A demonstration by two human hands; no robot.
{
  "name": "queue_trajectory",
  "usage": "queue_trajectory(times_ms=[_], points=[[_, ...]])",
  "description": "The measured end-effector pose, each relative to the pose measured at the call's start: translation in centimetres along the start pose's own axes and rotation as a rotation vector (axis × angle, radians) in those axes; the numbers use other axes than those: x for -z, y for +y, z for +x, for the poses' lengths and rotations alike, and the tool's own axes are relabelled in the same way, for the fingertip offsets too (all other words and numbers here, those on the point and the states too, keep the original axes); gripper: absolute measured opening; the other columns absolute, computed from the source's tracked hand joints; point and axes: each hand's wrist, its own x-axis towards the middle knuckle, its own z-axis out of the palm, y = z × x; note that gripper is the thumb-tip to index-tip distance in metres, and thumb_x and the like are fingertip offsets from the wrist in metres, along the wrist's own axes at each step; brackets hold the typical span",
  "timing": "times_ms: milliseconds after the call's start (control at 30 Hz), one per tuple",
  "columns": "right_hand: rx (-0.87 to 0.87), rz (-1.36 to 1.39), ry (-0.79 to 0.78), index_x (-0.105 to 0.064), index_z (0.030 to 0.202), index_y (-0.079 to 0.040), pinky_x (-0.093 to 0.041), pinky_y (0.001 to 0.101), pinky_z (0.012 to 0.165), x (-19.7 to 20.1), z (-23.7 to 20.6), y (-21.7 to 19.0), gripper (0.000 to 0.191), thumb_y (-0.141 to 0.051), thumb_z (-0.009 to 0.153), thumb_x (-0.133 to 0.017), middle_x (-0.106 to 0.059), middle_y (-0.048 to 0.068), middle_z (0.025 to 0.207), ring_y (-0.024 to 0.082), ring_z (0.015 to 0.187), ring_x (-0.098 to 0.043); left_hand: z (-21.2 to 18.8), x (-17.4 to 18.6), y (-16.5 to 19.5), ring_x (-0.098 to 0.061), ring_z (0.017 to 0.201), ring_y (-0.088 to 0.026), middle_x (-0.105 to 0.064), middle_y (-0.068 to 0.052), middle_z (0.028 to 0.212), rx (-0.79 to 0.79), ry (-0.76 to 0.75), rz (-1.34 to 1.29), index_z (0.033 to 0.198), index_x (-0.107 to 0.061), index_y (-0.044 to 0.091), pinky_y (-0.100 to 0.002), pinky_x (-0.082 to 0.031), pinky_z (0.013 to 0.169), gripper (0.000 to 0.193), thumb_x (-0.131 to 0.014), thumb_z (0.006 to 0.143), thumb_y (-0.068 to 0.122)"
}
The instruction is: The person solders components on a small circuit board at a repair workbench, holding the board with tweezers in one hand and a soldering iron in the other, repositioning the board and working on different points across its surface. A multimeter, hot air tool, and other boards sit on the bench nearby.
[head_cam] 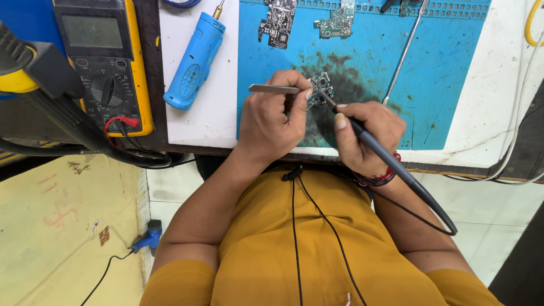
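While left hand (272,122) pinches tweezers (275,89) against small circuit board (321,86) just beyond its fingertips, right hand (365,136) grips soldering iron (391,164), tip touching board on blue mat (442,68).

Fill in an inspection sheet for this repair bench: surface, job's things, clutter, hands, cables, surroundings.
Surface: blue work mat with a dark stain, on a white bench top.
Job's things: small circuit board; soldering iron; tweezers.
Clutter: two more circuit boards; blue handheld tool; yellow multimeter; thin metal rod.
Hands: left hand grips the tweezers; right hand holds the iron, tip on the board.
Cables: iron cord; white wires at bench edge.
Surroundings: tiled floor.
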Motion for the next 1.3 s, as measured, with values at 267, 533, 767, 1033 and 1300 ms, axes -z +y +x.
queue_trajectory(times_ms=[267,533,767,1033,1300], points=[[0.015,-0.168,-0.012,-0.066,0.123,-0.002,-0.058,0.0341,0.076,-0.7,0.6,-0.8,0.018,0.001,0.106,-0.070,-0.077,0.011,0.103,0.027,0.087,-0.076,-1.0,-0.2,-0.7,-0.071,0.098,-0.016,-0.070,-0.009,0.113,-0.029,0.041,-0.295,0.116,-0.057,0.003,-0.026,-0.058,0.087,0.011,-0.064,0.109,0.007],[0.002,-0.076,0.003,-0.049,0.140,0.002,-0.058,0.0329,0.078,-0.4,0.6,-0.8,0.040,-0.016,0.108,-0.065,-0.073,0.017,0.110,0.024,0.091,-0.072,-1.4,-0.3,-0.7,-0.069,0.098,-0.014,-0.068,-0.010,0.111,-0.054,0.064,-0.297,0.119,-0.057,0.004,-0.025,-0.058,0.087,0.012,-0.064,0.110,0.007],[-0.044,0.104,0.116,-0.056,0.139,0.002,-0.052,0.0268,0.068,-0.2,-0.9,0.4,0.043,-0.032,0.114,-0.063,-0.071,0.009,0.092,0.018,0.076,-0.069,-1.5,1.4,0.2,-0.060,0.071,-0.009,-0.070,-0.006,0.090,0.157,0.125,-0.152,0.118,-0.059,0.001,-0.024,-0.049,0.063,0.019,-0.067,0.105,0.011],[0.042,0.087,0.012,-0.072,0.100,0.000,-0.045,0.0323,0.057,0.6,-1.3,0.4,0.008,-0.007,0.100,-0.067,-0.065,0.012,0.074,0.026,0.063,-0.062,-0.1,4.9,3.0,-0.067,0.058,-0.024,-0.069,-0.006,0.070,0.192,-0.043,0.453,0.110,-0.072,0.003,-0.039,-0.050,0.056,0.025,-0.075,0.095,0.023],[0.033,0.071,-0.051,-0.072,0.099,0.000,-0.049,0.0358,0.063,1.2,-1.0,-0.2,0.006,-0.004,0.097,-0.068,-0.064,0.011,0.074,0.027,0.065,-0.064,-5.1,3.2,7.2,-0.068,0.079,-0.015,-0.072,-0.004,0.101,-0.153,-0.095,-0.029,0.110,-0.067,0.011,-0.027,-0.055,0.069,0.014,-0.070,0.100,0.002]])
